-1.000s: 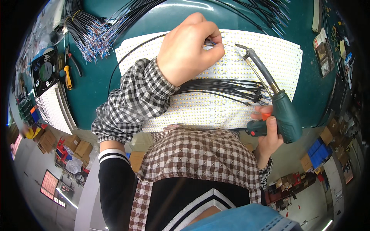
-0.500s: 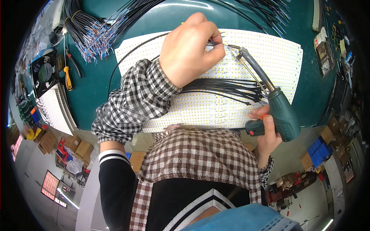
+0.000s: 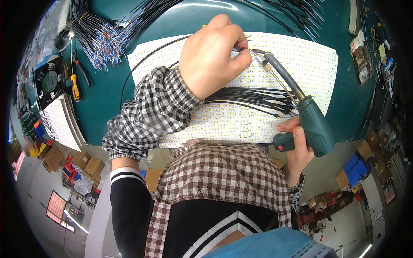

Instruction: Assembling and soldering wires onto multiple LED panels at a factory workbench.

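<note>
My left hand [image 3: 216,58] is closed in a pinch over the upper part of the white LED boards [image 3: 292,60]. Its thumb and forefinger hold the thin end of a black cable [image 3: 148,56], which curves out to the left. Lower right, my right hand [image 3: 299,150] grips the handle of a green soldering gun [image 3: 316,127]. The gun's tip and its thin metal feed tube reach up beside my left fingertips; the exact contact point is too small to make out. A bundle of black cables [image 3: 254,99] lies across the boards below my left hand.
Bunched black cables with stripped blue and white ends [image 3: 105,47] lie at the back left of the green table [image 3: 103,116]. Pliers [image 3: 81,69], a yellow-handled screwdriver [image 3: 76,88], a small fan [image 3: 50,80] and stacked boards [image 3: 64,122] sit on the left.
The soldering gun has shifted very slightly up and left. My right forefinger now covers its red trigger, which showed before. My left hand has moved a touch to the right, still pinching.
</note>
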A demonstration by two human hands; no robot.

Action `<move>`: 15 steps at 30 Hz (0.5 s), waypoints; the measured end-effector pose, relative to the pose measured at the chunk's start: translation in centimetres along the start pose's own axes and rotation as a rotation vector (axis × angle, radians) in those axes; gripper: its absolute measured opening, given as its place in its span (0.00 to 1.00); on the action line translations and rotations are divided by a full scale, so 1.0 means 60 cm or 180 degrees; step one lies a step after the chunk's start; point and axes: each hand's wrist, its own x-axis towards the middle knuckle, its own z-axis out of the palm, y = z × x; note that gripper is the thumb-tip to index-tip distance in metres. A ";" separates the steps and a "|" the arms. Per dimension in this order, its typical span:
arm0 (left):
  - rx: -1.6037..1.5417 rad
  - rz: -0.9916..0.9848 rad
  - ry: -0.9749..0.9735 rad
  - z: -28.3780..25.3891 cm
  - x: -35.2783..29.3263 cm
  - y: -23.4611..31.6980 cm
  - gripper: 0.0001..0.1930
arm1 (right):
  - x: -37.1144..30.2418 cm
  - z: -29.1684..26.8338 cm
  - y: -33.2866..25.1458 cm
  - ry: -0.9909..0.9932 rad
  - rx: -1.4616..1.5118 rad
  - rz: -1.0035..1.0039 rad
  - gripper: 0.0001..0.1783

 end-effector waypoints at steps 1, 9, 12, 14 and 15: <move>-0.0007 -0.0008 0.0008 0.000 0.000 0.000 0.07 | 0.000 0.001 0.000 -0.0002 0.0000 0.0000 0.12; -0.0008 -0.0031 0.0012 0.001 0.000 0.002 0.07 | -0.001 0.006 -0.003 0.0143 -0.0097 0.0099 0.13; 0.0060 0.0012 0.0041 0.002 0.000 0.001 0.06 | 0.002 0.001 -0.003 -0.0029 -0.0202 0.0004 0.14; 0.0033 -0.0040 0.0007 0.001 0.000 0.003 0.06 | 0.001 0.001 -0.002 0.0056 -0.0195 -0.0024 0.15; 0.0035 -0.0041 0.0007 0.001 0.000 0.003 0.06 | 0.001 0.001 -0.001 0.0138 -0.0184 -0.0051 0.15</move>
